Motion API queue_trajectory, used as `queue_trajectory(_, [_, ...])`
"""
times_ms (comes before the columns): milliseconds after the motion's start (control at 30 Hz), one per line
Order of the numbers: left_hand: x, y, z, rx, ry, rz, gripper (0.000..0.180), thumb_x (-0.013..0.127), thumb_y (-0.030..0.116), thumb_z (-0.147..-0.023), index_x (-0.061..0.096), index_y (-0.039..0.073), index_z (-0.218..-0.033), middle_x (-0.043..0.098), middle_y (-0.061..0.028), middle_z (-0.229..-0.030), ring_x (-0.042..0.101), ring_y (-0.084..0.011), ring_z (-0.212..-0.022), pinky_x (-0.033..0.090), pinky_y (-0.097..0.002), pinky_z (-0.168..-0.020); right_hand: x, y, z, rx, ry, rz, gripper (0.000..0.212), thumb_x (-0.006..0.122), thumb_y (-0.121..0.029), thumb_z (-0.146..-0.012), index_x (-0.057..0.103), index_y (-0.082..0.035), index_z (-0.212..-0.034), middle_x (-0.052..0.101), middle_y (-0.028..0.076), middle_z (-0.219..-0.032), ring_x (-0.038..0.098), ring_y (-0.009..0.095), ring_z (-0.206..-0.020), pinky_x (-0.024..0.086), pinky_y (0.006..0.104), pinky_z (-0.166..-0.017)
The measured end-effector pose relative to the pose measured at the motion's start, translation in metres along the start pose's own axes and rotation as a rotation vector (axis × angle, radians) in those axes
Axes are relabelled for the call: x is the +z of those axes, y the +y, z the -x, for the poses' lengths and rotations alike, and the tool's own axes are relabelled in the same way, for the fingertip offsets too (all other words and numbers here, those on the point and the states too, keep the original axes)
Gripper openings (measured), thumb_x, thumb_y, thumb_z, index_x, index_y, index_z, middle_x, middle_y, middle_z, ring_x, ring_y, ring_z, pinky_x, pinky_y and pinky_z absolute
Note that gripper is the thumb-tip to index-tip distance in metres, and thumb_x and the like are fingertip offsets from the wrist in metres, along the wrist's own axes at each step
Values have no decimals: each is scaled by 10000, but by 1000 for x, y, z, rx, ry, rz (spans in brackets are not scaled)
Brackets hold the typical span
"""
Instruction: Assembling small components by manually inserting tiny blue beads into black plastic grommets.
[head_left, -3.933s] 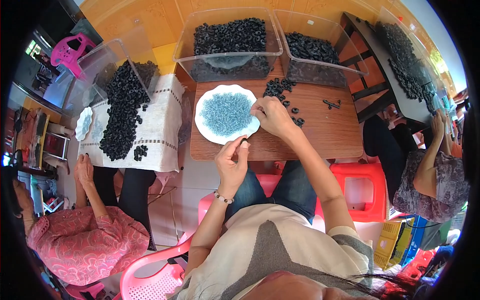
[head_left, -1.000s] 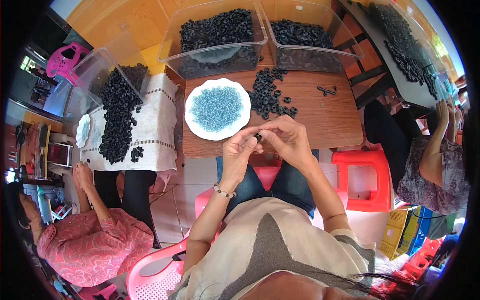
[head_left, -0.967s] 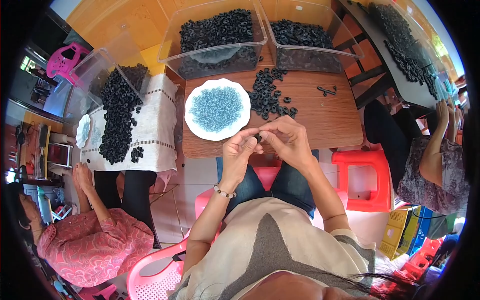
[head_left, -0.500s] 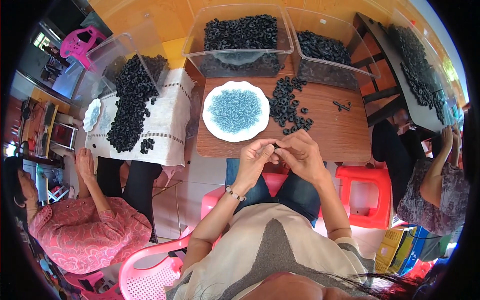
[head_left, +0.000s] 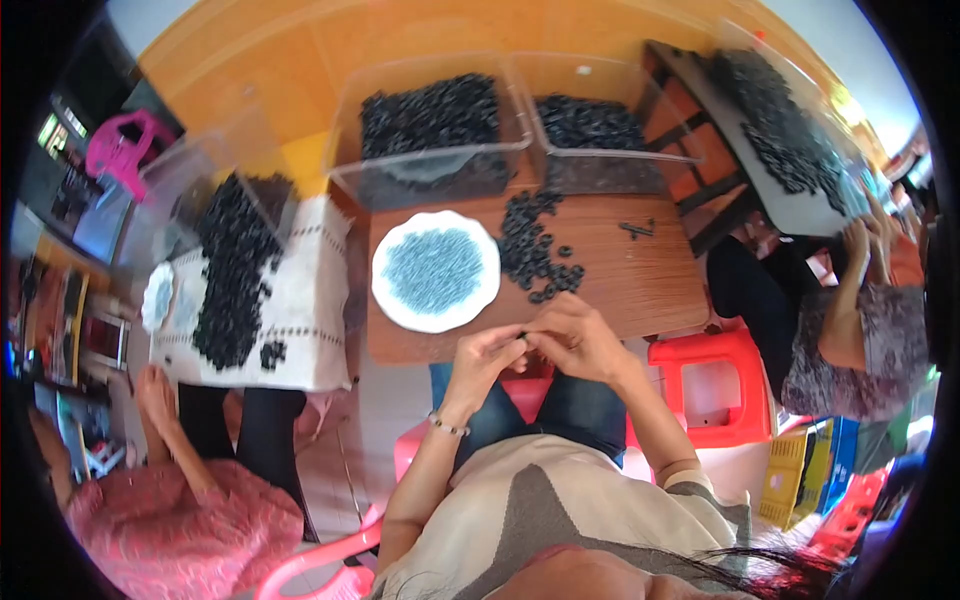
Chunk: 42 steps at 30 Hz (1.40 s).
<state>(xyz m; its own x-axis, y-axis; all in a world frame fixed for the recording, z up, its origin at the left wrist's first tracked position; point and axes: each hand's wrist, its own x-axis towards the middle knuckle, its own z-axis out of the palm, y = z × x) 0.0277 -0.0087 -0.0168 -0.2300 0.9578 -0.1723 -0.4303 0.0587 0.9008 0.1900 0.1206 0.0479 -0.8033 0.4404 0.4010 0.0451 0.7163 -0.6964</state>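
Black ring part clamped between left hand and right hand grips, fingertips meeting, loose rings just beyond on desk.

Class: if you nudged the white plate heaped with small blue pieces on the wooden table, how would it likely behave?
The white plate looks rigid and shallow, so it would probably slide flat. Its small blue pieces lie loose and could spill over the low scalloped rim.

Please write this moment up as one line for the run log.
left hand and right hand: pinching a small black ring together | over near edge of wooden table | white plate of blue-grey pieces, black ring pile beyond
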Motion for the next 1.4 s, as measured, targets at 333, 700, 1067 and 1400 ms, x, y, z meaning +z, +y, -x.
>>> queue_trajectory(333, [-3, -18, -1, 71, -47, 10, 312, 741, 92, -968, 705, -37, -1249, 770, -110, -993, 705, -127, -767, 602, -286, -709, -4, 1, -3, -9, -129, 37, 92, 738, -109, -875, 748, -62, -954, 701, 110, -876, 654, 308, -879, 532, 415, -796])
queue_trajectory(700, [4, -18, 0, 292, 33, -130, 305, 728, 56, -976, 699, -45, -1262, 751, -89, -1035, 670, -86, -801, 561, -225, -710, -43, 133, -85, 423, 259, 326, 197, 732, -190, -912, 765, -38, -1032, 761, 176, -896, 737, 344, -886, 568, 456, -791])
queue_trajectory(1067, [2, -20, 3, 313, 77, -210, 290, 730, 43, -967, 706, -46, -1242, 750, -88, -1010, 663, -93, -773, 558, -230, -704, -36, 143, -89, 493, 108, 387, 175, 754, -121, -851, 724, -21, -991, 766, 147, -878, 740, 318, -895, 574, 440, -792])
queue_trajectory(1400, [4, -17, -1, 291, 92, -181, 295, 752, 64, -959, 714, -51, -1228, 717, -61, -1007, 671, -90, -797, 547, -221, -709, -44, 93, -44, 473, 252, -100, 250, 762, -79, -862, 764, -15, -1104, 731, 32, -821, 635, 79, -750, 520, 255, -675])
